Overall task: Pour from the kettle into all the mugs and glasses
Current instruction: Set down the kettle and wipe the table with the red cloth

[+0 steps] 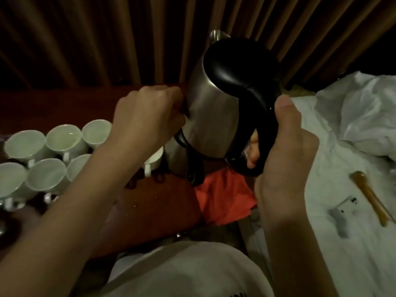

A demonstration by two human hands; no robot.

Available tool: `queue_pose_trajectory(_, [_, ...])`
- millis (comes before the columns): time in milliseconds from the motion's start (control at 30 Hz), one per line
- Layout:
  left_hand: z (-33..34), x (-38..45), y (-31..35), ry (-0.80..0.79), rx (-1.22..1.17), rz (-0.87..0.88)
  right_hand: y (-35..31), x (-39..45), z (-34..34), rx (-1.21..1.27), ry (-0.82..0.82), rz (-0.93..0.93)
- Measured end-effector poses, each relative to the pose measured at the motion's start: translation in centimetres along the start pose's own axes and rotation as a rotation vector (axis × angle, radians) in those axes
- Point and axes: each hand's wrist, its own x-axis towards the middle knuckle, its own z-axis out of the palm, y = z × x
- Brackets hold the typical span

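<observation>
A steel kettle (211, 116) with a black lid and black handle is held up in the air, tilted away from me. My right hand (282, 142) grips its black handle. My left hand (147, 118) is closed against the kettle's left side near its base. Several white mugs (62, 140) stand in two rows on the dark red table (150, 211) at the left, below my left forearm; one mug (153, 160) peeks out under the kettle. A second steel kettle (177, 161) stands on the table behind it, mostly hidden.
An orange cloth (222, 198) lies at the table's right edge. White bedding (342, 168) fills the right side, with a wooden stick (370, 198) and a white phone (345, 205) on it. Brown curtains (107, 39) hang behind the table.
</observation>
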Motion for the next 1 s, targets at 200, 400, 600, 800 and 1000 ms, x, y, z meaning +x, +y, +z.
queue_pose_trajectory(200, [5.2,4.4,3.1,-0.048,-0.051,0.049,2.9,5.1,-2.8,-0.023,0.115,-0.028])
queue_pose_trajectory(400, [10.7,7.1,3.8,-0.319,0.053,0.096,8.0,9.3,-3.8,-0.023,0.187,0.040])
queue_pose_trajectory(600, [14.8,9.1,4.3,-0.595,0.263,0.156,14.2,11.7,-3.8,-0.032,0.204,0.123])
queue_pose_trajectory(800, [17.7,10.0,3.7,-0.787,0.372,0.204,18.6,12.8,-3.6,-0.063,0.209,0.211])
queue_pose_trajectory(1000, [19.2,9.7,3.6,-0.765,0.411,0.237,20.7,13.4,-3.8,-0.081,0.191,0.248])
